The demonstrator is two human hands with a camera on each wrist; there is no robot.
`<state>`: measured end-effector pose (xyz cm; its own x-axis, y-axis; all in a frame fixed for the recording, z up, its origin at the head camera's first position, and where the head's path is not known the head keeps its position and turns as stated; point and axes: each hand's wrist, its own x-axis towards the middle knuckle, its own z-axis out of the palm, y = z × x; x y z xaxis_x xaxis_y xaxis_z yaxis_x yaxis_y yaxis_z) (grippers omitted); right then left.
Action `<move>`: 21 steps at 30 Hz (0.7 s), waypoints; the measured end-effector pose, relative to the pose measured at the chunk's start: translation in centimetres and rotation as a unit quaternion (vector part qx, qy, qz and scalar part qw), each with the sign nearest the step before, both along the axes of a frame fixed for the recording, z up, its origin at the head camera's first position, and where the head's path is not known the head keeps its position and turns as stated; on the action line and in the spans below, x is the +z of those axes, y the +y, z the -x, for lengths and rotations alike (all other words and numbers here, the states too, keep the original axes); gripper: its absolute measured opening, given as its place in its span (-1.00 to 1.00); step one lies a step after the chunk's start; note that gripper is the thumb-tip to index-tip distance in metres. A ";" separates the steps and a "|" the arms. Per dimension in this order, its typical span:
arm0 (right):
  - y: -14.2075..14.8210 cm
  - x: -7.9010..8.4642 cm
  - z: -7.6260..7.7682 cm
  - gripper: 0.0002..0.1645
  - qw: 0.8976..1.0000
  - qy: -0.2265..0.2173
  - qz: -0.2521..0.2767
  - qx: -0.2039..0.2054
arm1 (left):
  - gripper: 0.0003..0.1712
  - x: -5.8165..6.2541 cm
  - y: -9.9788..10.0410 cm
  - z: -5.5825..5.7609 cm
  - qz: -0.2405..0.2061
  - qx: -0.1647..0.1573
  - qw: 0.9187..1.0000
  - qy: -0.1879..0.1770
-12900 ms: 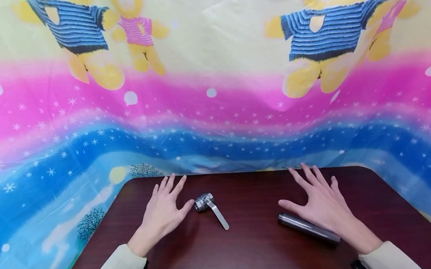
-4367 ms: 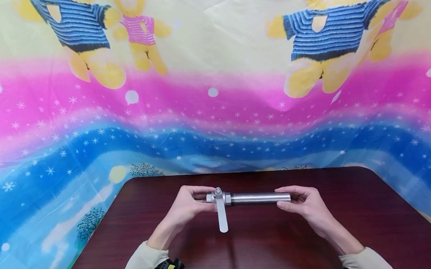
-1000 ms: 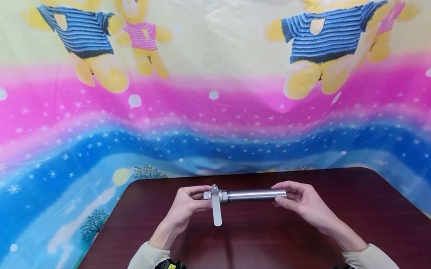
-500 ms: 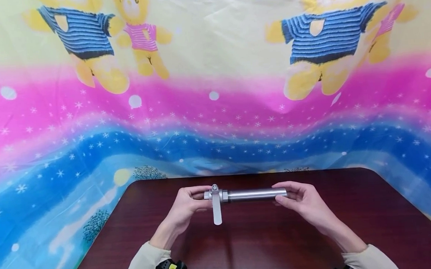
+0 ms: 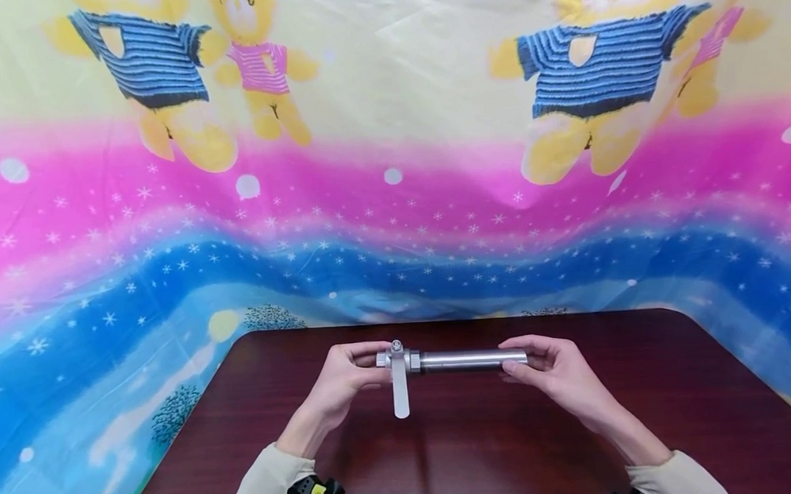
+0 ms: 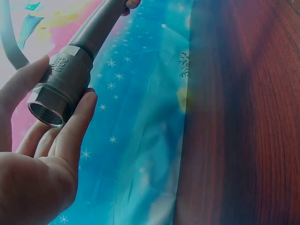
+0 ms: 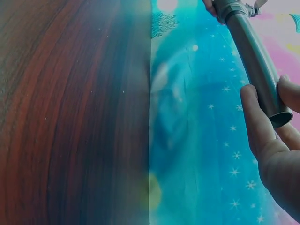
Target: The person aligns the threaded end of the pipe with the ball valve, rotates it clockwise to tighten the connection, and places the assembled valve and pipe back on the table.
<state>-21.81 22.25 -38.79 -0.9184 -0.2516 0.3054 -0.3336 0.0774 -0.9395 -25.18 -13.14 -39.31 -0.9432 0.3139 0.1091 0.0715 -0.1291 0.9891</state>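
Reddish-brown table (image 5: pixel 497 449) (bear-print cloth (image 5: pixel 394 225) behind) lies beneath valve (image 5: pixel 400 376) and pipe (image 5: pixel 463 360).

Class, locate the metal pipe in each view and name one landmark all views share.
Head: metal pipe, below and right of centre, nearly horizontal.
Left wrist: metal pipe, top, left of centre, slanting up rightward.
Right wrist: metal pipe, upper right, slanting up leftward.
Shared landmark: the reddish-brown tabletop.

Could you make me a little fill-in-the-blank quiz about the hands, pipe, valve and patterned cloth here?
1. The left hand holds the valve, while the right hand holds the ____.
2. The flat lever belongs to the ____.
3. The animals printed on the cloth are teddy ____.

Missing words: pipe; valve; bears.
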 end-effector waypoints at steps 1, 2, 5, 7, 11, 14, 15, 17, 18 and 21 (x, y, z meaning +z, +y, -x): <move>0.0 0.0 0.0 -0.49 1.000 0.000 0.003 0.001 | -0.42 0.0 0.0 0.0 0.000 0.001 1.000 0.000; 0.1 0.0 0.0 -0.47 1.000 0.002 0.006 0.002 | -0.42 0.0 0.0 0.0 0.000 0.002 1.000 0.000; 0.1 0.0 0.0 -0.46 1.000 0.006 0.011 0.007 | -0.42 0.0 -0.1 0.0 -0.001 0.001 1.000 0.001; 0.2 0.1 0.0 -0.52 1.000 0.005 0.011 0.009 | -0.42 0.0 -0.1 0.0 -0.002 0.000 1.000 0.001; 0.1 0.1 0.1 -0.55 1.000 0.006 -0.004 0.005 | -0.42 0.1 -0.1 0.0 -0.005 0.003 1.000 0.003; 0.1 0.1 0.1 -0.52 1.000 0.009 -0.009 0.006 | -0.43 0.1 -0.1 0.0 -0.007 0.001 1.000 0.006; 0.1 0.0 0.1 -0.51 1.000 0.009 -0.006 0.006 | -0.43 0.1 -0.1 0.0 -0.006 0.000 1.000 0.007; 0.1 0.0 0.1 -0.49 1.000 0.010 -0.007 0.007 | -0.43 0.1 0.0 -0.1 -0.007 -0.002 1.000 0.008; 0.1 0.0 0.1 -0.51 1.000 0.010 -0.009 0.004 | -0.43 0.1 0.0 -0.1 -0.007 -0.003 1.000 0.009; 0.1 -0.1 0.2 -0.57 1.000 0.013 -0.021 -0.007 | -0.42 0.1 0.0 0.0 -0.007 -0.003 1.000 0.007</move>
<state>-22.01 22.32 -38.89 -0.9139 -0.2521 0.3181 -0.3559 0.1210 -0.9267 -25.14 -13.10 -39.23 -0.9398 0.3173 0.1266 0.0842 -0.1440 0.9860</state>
